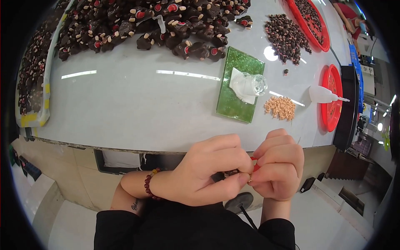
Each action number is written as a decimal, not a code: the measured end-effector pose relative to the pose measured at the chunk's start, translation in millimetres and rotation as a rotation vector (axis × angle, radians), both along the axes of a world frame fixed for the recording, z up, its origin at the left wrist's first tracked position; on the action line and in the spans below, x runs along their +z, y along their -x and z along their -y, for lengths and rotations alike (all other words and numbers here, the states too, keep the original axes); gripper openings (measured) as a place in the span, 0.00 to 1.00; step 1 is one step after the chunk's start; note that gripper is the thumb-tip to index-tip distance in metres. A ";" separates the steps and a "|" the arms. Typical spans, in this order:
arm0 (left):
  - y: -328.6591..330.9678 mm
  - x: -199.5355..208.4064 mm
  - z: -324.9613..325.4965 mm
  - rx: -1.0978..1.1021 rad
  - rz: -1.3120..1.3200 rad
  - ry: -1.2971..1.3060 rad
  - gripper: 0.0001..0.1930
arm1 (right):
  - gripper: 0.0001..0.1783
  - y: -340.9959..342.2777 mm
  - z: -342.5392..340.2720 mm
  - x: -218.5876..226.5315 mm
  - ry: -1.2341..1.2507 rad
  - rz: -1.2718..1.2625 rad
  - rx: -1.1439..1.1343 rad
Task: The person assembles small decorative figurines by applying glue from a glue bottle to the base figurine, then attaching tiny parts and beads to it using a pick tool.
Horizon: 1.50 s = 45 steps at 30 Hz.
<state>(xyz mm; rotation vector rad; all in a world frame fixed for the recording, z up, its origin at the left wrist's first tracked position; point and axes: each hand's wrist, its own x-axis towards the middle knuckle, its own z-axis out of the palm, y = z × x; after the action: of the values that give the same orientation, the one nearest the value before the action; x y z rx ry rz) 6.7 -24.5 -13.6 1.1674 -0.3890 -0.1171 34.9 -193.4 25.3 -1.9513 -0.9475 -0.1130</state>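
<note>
Just off the table's front edge, my two hands meet, fingertips to fingertips. My left hand (214, 168) is closed around a small dark brown piece (230, 172), mostly hidden by the fingers. My right hand (278, 164) is closed in a pinch against it. A bit of red (255, 167) shows between the two hands; I cannot tell what it belongs to. At the meeting fingertips is a tiny tan bit (250, 180). Nearest beyond the right hand lies a small heap of tan pieces (280, 108).
A green board (236, 109) carries a white cloth (238, 85) and a clear glass cup (258, 85). Dark brown figures (179, 29) with tan and red parts are heaped behind. Dark bits (287, 37), red trays (325, 118), a white squeeze bottle (321, 94) and a filled bin (46, 98) stand around.
</note>
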 end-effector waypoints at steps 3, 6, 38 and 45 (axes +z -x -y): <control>-2.5 -2.2 -0.5 -0.031 0.018 0.002 0.02 | 0.18 -1.0 1.0 -0.8 0.043 0.072 -0.003; -2.6 -4.7 -2.7 -0.067 0.016 -0.048 0.02 | 0.17 -3.3 1.9 1.6 0.102 0.116 -0.005; 8.6 -5.1 -20.8 -0.132 -0.192 0.274 0.14 | 0.12 -81.4 -12.3 28.1 0.676 0.338 -0.040; 10.7 -2.2 -17.3 -0.046 -0.286 0.498 0.14 | 0.11 -50.2 -13.5 28.3 0.407 0.163 -0.195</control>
<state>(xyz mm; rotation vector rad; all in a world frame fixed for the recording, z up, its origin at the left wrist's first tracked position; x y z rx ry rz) -4.0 -7.2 -15.8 0.6381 -0.1748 -0.2112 85.1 -179.9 53.6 -2.4408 -0.9360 -0.2060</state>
